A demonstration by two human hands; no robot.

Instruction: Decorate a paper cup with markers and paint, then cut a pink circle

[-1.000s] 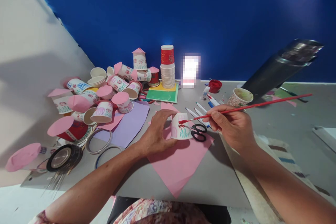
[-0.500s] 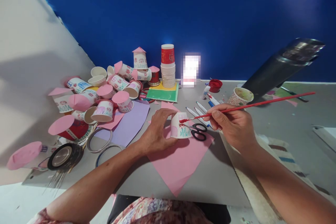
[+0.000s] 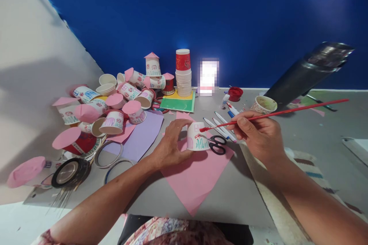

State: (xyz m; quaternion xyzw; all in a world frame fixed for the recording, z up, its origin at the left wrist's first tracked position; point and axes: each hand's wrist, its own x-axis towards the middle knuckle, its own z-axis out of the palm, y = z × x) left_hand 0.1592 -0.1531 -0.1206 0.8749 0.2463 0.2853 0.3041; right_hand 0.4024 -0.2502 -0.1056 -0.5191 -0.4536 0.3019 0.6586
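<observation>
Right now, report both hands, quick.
Left hand: closed around the side of the white paper cup.
Right hand: closed on the red paintbrush, bristles at the cup.

Worn on head, looking forward and down across table [image 3: 241,195] to blue wall [image 3: 230,15]. Sits close, framing left hand [image 3: 174,143] and right hand [image 3: 258,134] near centre (wide enough to catch patterned clothing [image 3: 172,233] at bottom edge).

Counter [image 3: 149,201]: not one word or number reads clearly here!
Red paper cup [image 3: 183,62] atop the stack [image 3: 184,84]: gold marking up there, too small to make out.
Tilted red cup [image 3: 86,142], left: marks on a pale strip, illegible.
Bright panel [image 3: 208,74] by the blue wall [image 3: 184,7]: all pixelated.
</observation>
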